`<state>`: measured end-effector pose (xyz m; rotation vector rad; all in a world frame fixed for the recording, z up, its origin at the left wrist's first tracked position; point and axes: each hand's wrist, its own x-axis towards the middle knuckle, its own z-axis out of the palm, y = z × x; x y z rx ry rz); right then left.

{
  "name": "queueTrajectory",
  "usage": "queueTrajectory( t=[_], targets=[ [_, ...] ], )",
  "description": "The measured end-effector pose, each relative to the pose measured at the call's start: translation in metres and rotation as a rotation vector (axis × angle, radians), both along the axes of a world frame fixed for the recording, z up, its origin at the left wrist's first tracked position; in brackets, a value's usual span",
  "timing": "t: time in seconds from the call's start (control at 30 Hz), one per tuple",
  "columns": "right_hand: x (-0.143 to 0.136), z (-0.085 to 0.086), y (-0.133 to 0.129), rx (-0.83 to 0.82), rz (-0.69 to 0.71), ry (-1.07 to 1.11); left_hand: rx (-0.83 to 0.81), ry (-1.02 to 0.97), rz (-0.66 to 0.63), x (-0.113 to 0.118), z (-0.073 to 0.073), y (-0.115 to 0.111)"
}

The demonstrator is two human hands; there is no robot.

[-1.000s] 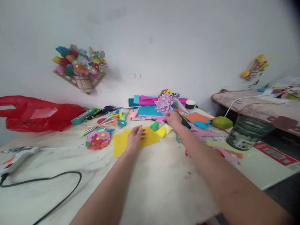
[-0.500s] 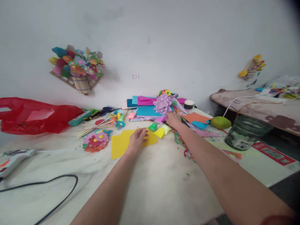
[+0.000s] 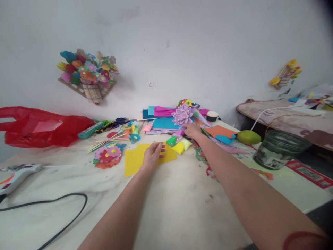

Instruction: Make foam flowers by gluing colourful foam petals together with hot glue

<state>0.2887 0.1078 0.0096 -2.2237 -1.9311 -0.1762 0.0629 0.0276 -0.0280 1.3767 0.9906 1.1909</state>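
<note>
My left hand (image 3: 153,156) rests over the yellow sheet (image 3: 132,161), its fingers loosely apart and holding nothing. Farther off, my right hand (image 3: 193,131) reaches in just below the large lilac flower (image 3: 182,115), beside a small bright pink piece (image 3: 179,133). Its fingers are curled in, and whatever they hold, if anything, is hidden. Between my hands lie a green packet (image 3: 171,141), a yellow lump (image 3: 178,148) and a pale yellow one (image 3: 186,143). Blue sheets (image 3: 166,123) are stacked behind them.
Layered paper-like flowers (image 3: 108,155), thin sticks (image 3: 100,144) and a red bag (image 3: 39,126) are to the left. A glue gun (image 3: 19,178) lies with a black cord (image 3: 65,196). On the right are orange sheets (image 3: 221,131), a green fruit (image 3: 249,137) and a dark glass jar (image 3: 275,149).
The view has shifted slightly, so most things appear a little farther right. My left hand stays over the yellow sheet; my right hand stays beside the lilac flower.
</note>
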Motion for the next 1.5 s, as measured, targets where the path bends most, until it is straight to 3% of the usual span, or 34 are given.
queueTrajectory(
  t=[0.17, 0.33, 0.53, 0.73, 0.87, 0.97, 1.1, 1.17, 1.33, 1.5],
  targets=[
    [-0.005, 0.002, 0.000, -0.054, 0.190, -0.217, 0.012, 0.029, 0.005, 0.000, 0.001, -0.001],
    [-0.009, 0.001, 0.000, 0.009, 0.298, -0.352, 0.008, 0.043, 0.012, 0.000, 0.001, -0.001],
    [-0.013, 0.007, -0.013, 0.310, 0.241, -0.356, 0.024, 0.015, 0.046, -0.001, 0.006, -0.001],
    [-0.026, 0.031, -0.030, 0.586, 0.280, -0.308, 0.145, -0.053, 0.129, -0.003, 0.013, 0.001],
    [-0.050, 0.037, -0.050, 0.716, 0.533, -0.273, 0.328, 0.030, 0.271, -0.010, 0.021, 0.003],
    [-0.073, 0.029, -0.069, 0.698, 0.785, -0.261, 0.391, 0.067, 0.230, -0.020, 0.027, 0.002],
    [-0.095, 0.014, -0.087, 0.678, 0.975, -0.111, 0.168, 0.093, -0.083, -0.032, 0.028, -0.002],
    [-0.099, 0.009, -0.092, 0.653, 0.981, 0.085, 0.119, 0.094, -0.158, -0.034, 0.028, -0.004],
    [-0.096, 0.009, -0.098, 0.535, 0.820, 0.527, 0.183, 0.004, -0.156, -0.034, 0.023, -0.005],
    [-0.095, 0.010, -0.099, 0.547, 0.848, 0.690, 0.173, -0.028, -0.152, -0.033, 0.018, -0.004]
  ],
)
